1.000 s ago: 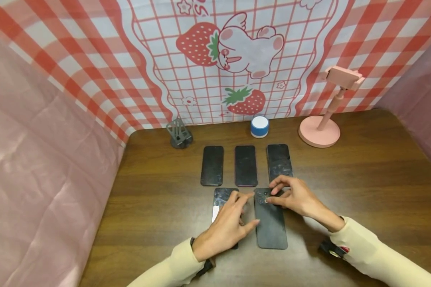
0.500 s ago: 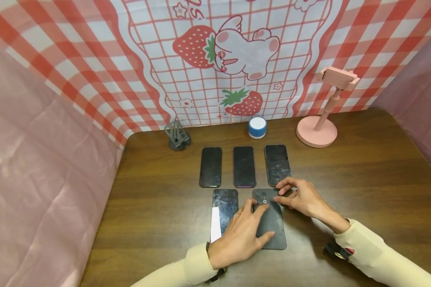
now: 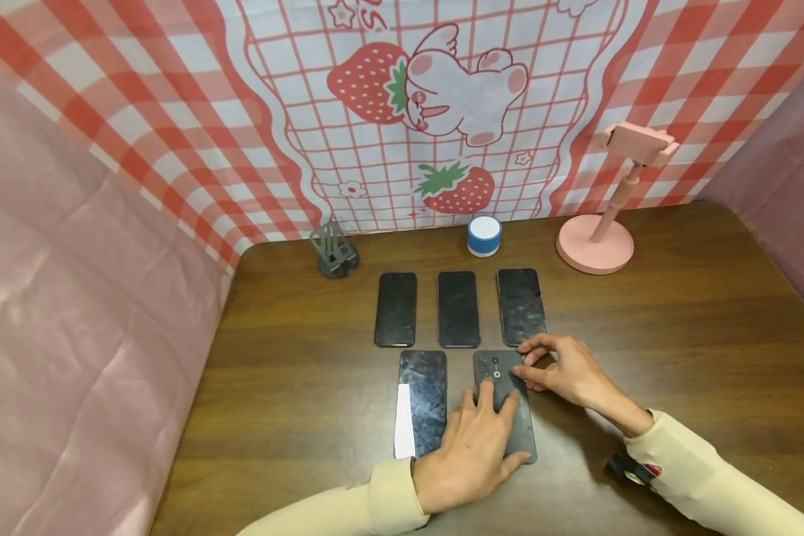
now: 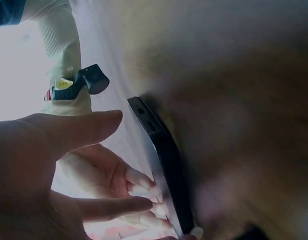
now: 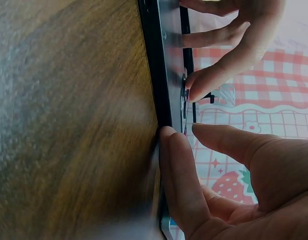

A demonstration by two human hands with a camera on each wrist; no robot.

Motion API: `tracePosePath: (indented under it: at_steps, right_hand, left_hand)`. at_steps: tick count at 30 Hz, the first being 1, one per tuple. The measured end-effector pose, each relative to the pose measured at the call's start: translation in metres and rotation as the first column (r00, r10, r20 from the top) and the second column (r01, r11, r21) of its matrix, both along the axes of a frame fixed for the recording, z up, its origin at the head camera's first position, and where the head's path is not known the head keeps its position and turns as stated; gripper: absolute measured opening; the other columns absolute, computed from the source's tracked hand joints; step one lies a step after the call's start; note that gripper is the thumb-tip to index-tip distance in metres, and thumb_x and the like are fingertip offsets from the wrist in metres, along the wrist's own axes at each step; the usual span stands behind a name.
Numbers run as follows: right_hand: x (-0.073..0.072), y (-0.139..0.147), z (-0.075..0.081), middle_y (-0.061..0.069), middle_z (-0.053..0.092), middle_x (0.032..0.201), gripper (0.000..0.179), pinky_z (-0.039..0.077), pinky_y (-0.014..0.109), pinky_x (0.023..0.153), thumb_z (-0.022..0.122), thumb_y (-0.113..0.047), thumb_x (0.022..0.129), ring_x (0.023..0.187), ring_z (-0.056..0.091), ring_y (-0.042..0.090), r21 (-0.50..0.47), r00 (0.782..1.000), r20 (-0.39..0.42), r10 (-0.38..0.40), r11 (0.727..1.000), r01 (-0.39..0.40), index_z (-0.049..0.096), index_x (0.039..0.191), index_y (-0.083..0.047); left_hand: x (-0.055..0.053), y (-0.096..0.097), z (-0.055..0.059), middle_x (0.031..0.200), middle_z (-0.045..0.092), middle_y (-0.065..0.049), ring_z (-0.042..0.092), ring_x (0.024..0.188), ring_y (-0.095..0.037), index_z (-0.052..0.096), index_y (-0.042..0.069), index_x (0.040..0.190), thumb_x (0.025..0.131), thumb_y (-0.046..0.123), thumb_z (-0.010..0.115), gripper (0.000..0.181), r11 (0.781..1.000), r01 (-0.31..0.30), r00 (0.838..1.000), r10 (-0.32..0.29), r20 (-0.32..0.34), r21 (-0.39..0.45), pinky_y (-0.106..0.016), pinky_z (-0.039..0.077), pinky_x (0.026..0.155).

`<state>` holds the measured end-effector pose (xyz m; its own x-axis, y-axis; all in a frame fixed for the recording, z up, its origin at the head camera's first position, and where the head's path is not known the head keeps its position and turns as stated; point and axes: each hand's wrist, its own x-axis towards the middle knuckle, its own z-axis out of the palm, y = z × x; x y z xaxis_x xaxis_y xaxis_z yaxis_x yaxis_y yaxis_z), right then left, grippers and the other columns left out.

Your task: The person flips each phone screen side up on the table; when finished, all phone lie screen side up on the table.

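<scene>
A dark smartphone (image 3: pixel 507 362) lies back up on the table, its camera cluster at the far left corner. My left hand (image 3: pixel 469 450) reaches over its left and lower part with spread fingers; some fingertips come down on the back. In the left wrist view, the ports on the near end of the phone (image 4: pixel 158 142) show beside the raised thumb. At the far right corner is my right hand (image 3: pixel 569 370). Its fingertips touch the phone's side edge in the right wrist view, while the thumb (image 5: pixel 218 137) hovers just off the back.
Left of the hands lies a glossy black phone (image 3: pixel 429 402). Three more phones form a row behind: left (image 3: pixel 396 309), middle (image 3: pixel 458 309) and right (image 3: pixel 520 305). Farther back stand a grey stand (image 3: pixel 335 253), a blue-and-white cylinder (image 3: pixel 485 238) and a pink phone holder (image 3: pixel 596 246).
My left hand has moved right and nearer, from over the glossy phone onto the back-up phone. My right hand has slid from the camera cluster to the far right corner.
</scene>
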<state>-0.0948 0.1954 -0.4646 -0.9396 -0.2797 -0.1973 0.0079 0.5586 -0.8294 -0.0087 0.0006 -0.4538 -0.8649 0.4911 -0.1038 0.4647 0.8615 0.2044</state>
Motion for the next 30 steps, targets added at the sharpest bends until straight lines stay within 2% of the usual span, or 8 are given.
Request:
tracePosePath:
  at_steps: [6, 12, 21, 25, 30]
  right_hand:
    - [0.001, -0.001, -0.001, 0.012, 0.075, 0.091, 0.035, 0.06, 0.027, 0.059, 0.08, -0.013, 0.091, 0.063, 0.073, 0.014, -0.007, 1.0, 0.011, 0.001, 1.0, -0.001, 0.069, 0.118, 0.006]
    - [0.001, -0.001, -0.001, 0.011, 0.075, 0.09, 0.035, 0.06, 0.026, 0.06, 0.079, -0.013, 0.092, 0.064, 0.072, 0.012, -0.004, 1.0, 0.011, -0.002, 1.0, 0.002, 0.068, 0.12, 0.005]
    - [0.001, -0.002, 0.0, 0.009, 0.075, 0.087, 0.034, 0.058, 0.025, 0.059, 0.078, -0.013, 0.092, 0.064, 0.072, 0.011, 0.016, 1.0, -0.006, -0.002, 1.0, 0.003, 0.069, 0.12, 0.005]
    - [0.002, -0.002, 0.0, 0.01, 0.075, 0.087, 0.034, 0.059, 0.025, 0.06, 0.078, -0.012, 0.093, 0.064, 0.072, 0.012, 0.005, 1.0, 0.001, -0.004, 1.0, 0.004, 0.069, 0.12, 0.006]
    - [0.002, -0.003, 0.0, 0.013, 0.075, 0.091, 0.034, 0.06, 0.026, 0.059, 0.076, -0.012, 0.094, 0.066, 0.073, 0.013, -0.012, 0.999, 0.037, -0.012, 1.0, 0.012, 0.067, 0.121, 0.007]
  left_hand:
    - [0.004, 0.011, -0.001, 0.149, 0.051, -0.019, 0.062, 0.109, -0.032, 0.054, 0.022, 0.152, 0.084, 0.071, 0.072, 0.086, 0.991, -0.018, 0.997, 0.007, -0.078, -0.135, -0.029, 0.059, 0.067]
    - [0.005, 0.019, -0.001, 0.151, 0.051, -0.018, 0.064, 0.11, -0.033, 0.053, 0.024, 0.152, 0.082, 0.08, 0.066, 0.09, 0.968, -0.006, 0.991, -0.027, -0.131, -0.25, -0.029, 0.06, 0.068]
    - [0.007, 0.023, 0.0, 0.148, 0.055, -0.016, 0.067, 0.108, -0.03, 0.053, 0.025, 0.151, 0.075, 0.088, 0.064, 0.099, 0.942, -0.021, 0.977, -0.051, -0.205, -0.335, -0.03, 0.061, 0.071]
    - [0.006, 0.024, -0.002, 0.146, 0.057, -0.017, 0.068, 0.108, -0.028, 0.055, 0.024, 0.15, 0.076, 0.088, 0.064, 0.098, 0.932, -0.011, 0.971, -0.077, -0.228, -0.362, -0.027, 0.061, 0.073]
    - [0.005, 0.023, -0.003, 0.142, 0.061, -0.019, 0.068, 0.11, -0.029, 0.059, 0.019, 0.147, 0.078, 0.086, 0.064, 0.096, 0.929, 0.028, 0.96, -0.128, -0.248, -0.368, -0.028, 0.06, 0.086]
